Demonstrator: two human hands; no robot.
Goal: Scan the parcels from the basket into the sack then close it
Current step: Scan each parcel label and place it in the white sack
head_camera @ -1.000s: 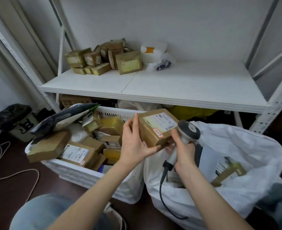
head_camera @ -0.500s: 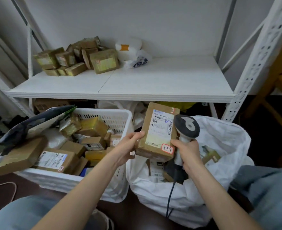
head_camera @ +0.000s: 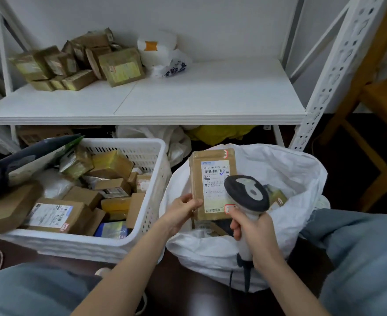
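Scanning parcel (head_camera: 207, 179) pinched in left hand (head_camera: 180, 211), scanner (head_camera: 247, 195) gripped in right hand (head_camera: 255, 233) at its five o'clock; likely next, dropping into sack (head_camera: 292, 172).

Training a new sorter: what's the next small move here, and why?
Probably tilt the scanner onto the barcode and trigger it: the barcode shows on the parcel that the left hand holds over the open sack, and the right hand grips the scanner close by.

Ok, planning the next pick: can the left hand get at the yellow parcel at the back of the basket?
Probably not yet: the left hand pinches the brown parcel over the sack. The yellow parcel lies uncovered on top in the basket, so once freed, the way looks open.
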